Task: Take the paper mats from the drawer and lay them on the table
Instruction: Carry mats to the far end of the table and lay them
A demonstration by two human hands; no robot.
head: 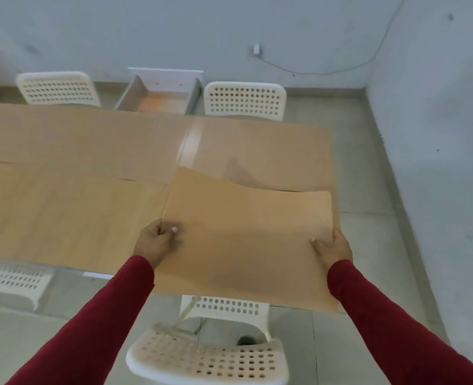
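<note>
I hold a tan paper mat point(246, 234) above the near right corner of the table, its far edge sagging. My left hand point(156, 241) pinches its left edge, thumb on top. On the right edge my right hand point(334, 250) grips it the same way. Other paper mats lie flat on the table: one at far left point(77, 134), one at near left point(63, 212), one at far right point(263, 151). A white strip of table top point(189, 143) shows between the far mats. The open drawer point(160, 91) juts from the table's far side, light brown inside.
White perforated chairs stand around the table: two at the far side point(58, 88) point(245, 101), one near me point(210, 357), one at the left point(10, 279). Grey tiled floor and a wall close in on the right. A cable hangs from a wall socket point(256, 50).
</note>
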